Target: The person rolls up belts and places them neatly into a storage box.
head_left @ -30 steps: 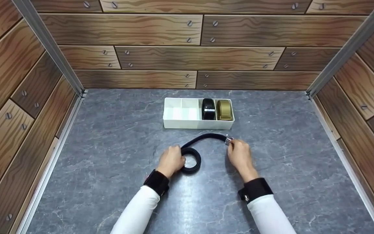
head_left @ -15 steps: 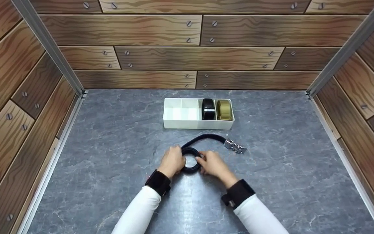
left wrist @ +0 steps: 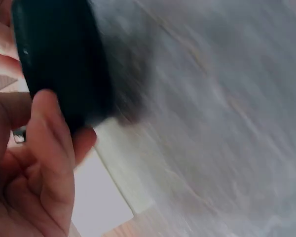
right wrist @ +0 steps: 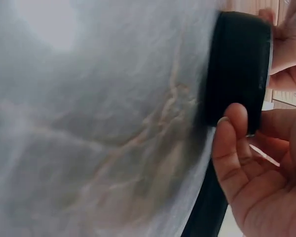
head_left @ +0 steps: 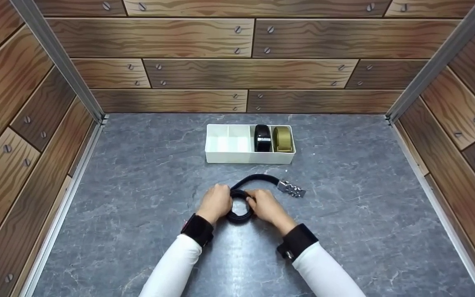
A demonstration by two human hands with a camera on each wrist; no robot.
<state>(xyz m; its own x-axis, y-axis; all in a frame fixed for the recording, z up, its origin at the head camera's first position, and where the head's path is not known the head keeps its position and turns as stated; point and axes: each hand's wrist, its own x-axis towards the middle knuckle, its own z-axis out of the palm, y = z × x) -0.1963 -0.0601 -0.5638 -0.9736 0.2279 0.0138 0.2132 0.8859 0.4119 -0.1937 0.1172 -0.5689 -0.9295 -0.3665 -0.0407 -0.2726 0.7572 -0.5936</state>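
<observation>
A black belt (head_left: pixel 238 218) is wound into a coil on the grey tabletop, in the middle of the head view. Its loose end arcs up and right to a silver buckle (head_left: pixel 291 189). My left hand (head_left: pixel 216 202) pinches the coil's left side. On the opposite side my right hand (head_left: pixel 267 206) grips the coil between thumb and fingers. Close up in the left wrist view, the belt coil (left wrist: pixel 64 54) stands on edge, held by thumb and fingertips. The right wrist view shows the coil (right wrist: pixel 239 64) with the right thumb and fingers at its edge and the strap running off below.
Behind the hands stands a white divided box (head_left: pixel 248 158). A rolled black belt (head_left: pixel 262 138) and a rolled gold-coloured belt (head_left: pixel 282 139) sit in its right compartments. Wood-patterned walls (head_left: pixel 163 37) with metal corner strips enclose the grey surface (head_left: pixel 146 161) on three sides.
My right hand has let go of the buckle and moved left to the coil, which it now grips. The buckle lies free and has shifted slightly left. My left hand still holds the coil.
</observation>
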